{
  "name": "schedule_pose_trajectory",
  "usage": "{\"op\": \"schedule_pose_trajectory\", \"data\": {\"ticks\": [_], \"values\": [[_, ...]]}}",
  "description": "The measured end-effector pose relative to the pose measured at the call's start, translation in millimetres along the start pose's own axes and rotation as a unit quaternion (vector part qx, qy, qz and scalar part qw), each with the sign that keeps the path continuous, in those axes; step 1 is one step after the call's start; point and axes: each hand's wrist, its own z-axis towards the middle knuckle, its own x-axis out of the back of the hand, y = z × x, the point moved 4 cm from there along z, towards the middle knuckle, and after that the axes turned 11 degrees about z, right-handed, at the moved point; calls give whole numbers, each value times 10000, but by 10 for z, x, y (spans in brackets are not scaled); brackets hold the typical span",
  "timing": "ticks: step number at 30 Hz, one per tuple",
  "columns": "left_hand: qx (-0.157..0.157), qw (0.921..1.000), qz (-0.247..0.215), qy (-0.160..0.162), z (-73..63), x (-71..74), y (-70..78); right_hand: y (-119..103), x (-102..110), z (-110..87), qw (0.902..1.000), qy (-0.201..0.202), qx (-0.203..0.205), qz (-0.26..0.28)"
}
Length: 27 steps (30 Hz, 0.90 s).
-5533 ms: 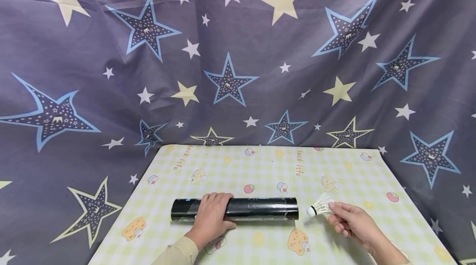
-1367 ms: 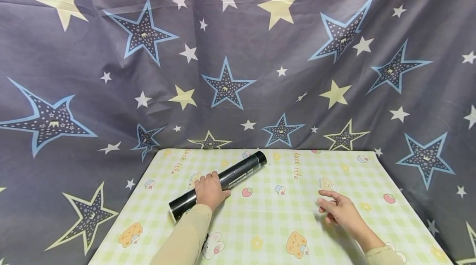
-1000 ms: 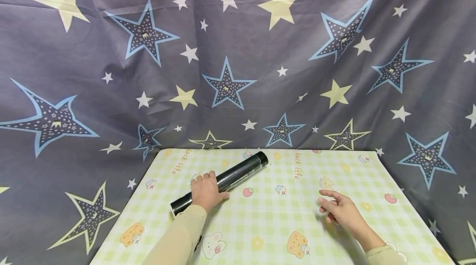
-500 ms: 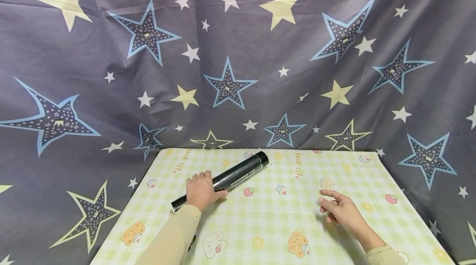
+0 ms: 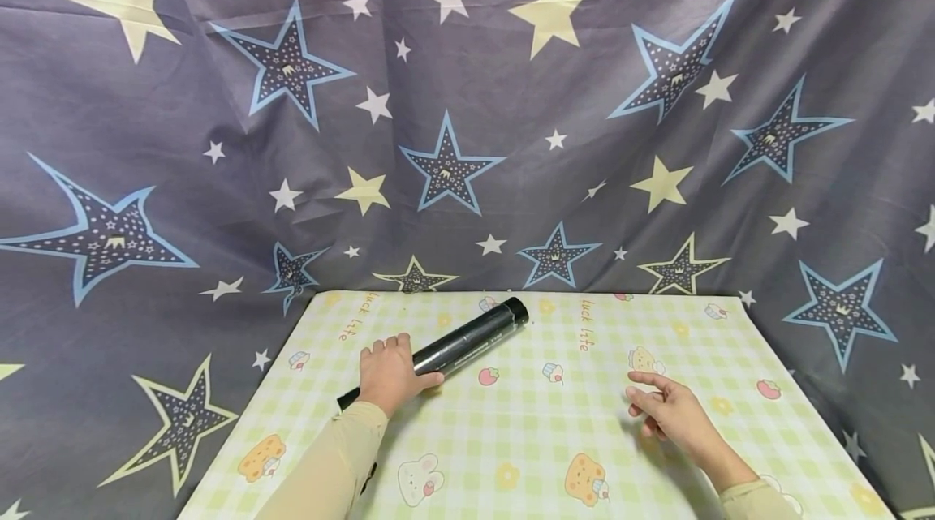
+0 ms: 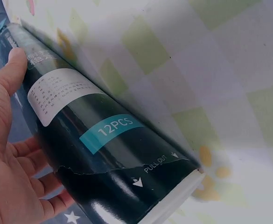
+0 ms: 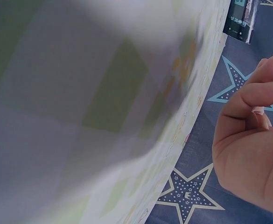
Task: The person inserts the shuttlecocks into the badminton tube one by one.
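A black shuttlecock tube (image 5: pixel 467 341) lies slanted on the table, its far end towards the back edge. My left hand (image 5: pixel 390 378) is over its nearer part, thumb on one side and fingers on the other. Close up, the tube (image 6: pixel 103 126) shows "12PCS" and "PULL OUT" print and a pale near rim. There the left hand (image 6: pixel 10 140) has its palm apart from the tube and its fingers loosely spread beside it. My right hand (image 5: pixel 675 414) hovers over the table's right side, fingers loosely bent and holding nothing; the right wrist view shows this hand (image 7: pixel 253 135) too.
A green-checked cloth (image 5: pixel 526 439) with cartoon prints covers the table. Behind it and at both sides hangs a dark curtain (image 5: pixel 467 98) with stars.
The shuttlecock once pinched in my right hand is out of sight. The tube has turned from crosswise to slanted. Lately my left hand has slid left along it; the right hand keeps still.
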Motion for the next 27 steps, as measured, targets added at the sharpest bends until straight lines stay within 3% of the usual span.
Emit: {"op": "schedule_pose_trajectory", "data": {"ticks": [27], "values": [[-105, 9997, -60, 190, -30, 30, -33, 45, -20, -20, 9999, -30, -139, 53]]}}
